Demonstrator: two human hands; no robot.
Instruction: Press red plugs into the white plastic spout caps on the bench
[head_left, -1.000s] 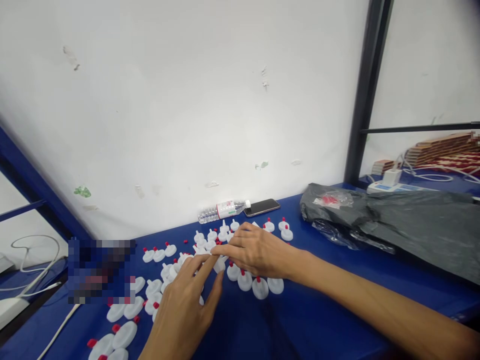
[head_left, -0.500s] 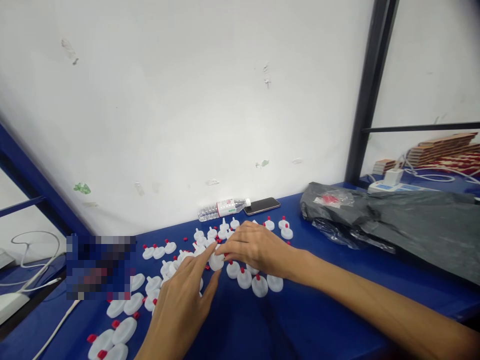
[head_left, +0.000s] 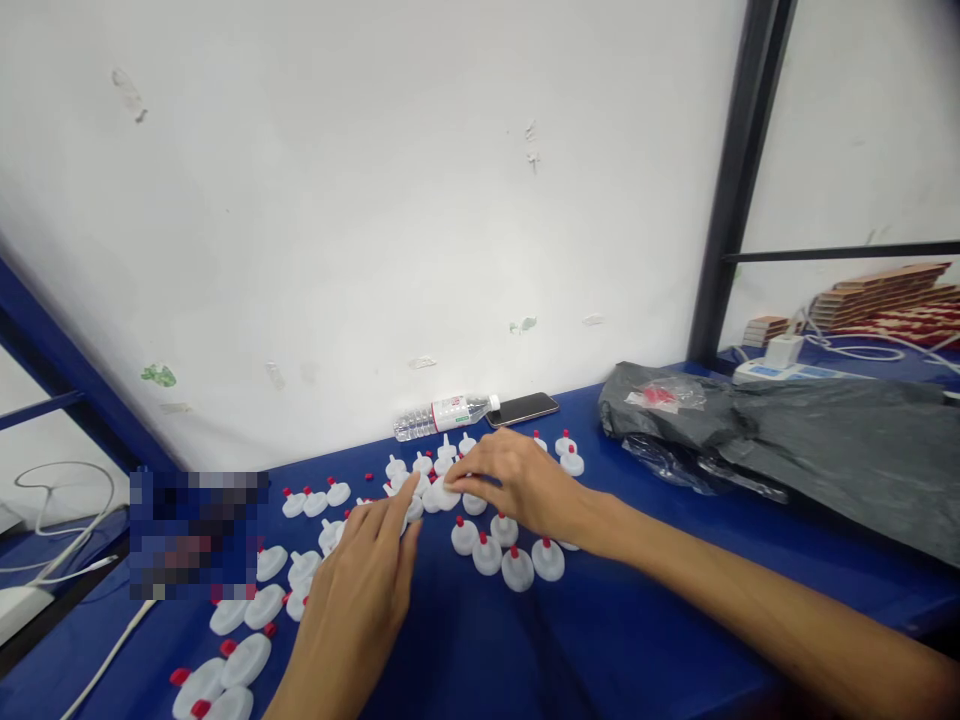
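Note:
Many white plastic nozzle caps, several with small red tips, lie on the blue table [head_left: 480, 650]. My right hand [head_left: 521, 485] reaches in from the right, thumb and fingertips closed on the edge of a white nozzle cap [head_left: 445, 495] in the middle of the group. My left hand [head_left: 360, 575] is at the lower centre, fingers stretched out and thumb apart, holding nothing I can see. Its fingertips are beside the middle caps and cover some of them. A red-tipped nozzle cap [head_left: 517, 570] stands with others below my right hand.
A clear water bottle [head_left: 448, 414] and a phone [head_left: 523, 409] lie along the wall. A dark grey plastic bag [head_left: 780, 430] covers the right side. More red-tipped caps [head_left: 247, 660] spread at the front left, near a white cable [head_left: 112, 655].
My left hand has drawn back slightly down and left, away from the cap between my hands. My right hand has shifted a little upward with that cap, uncovering caps below.

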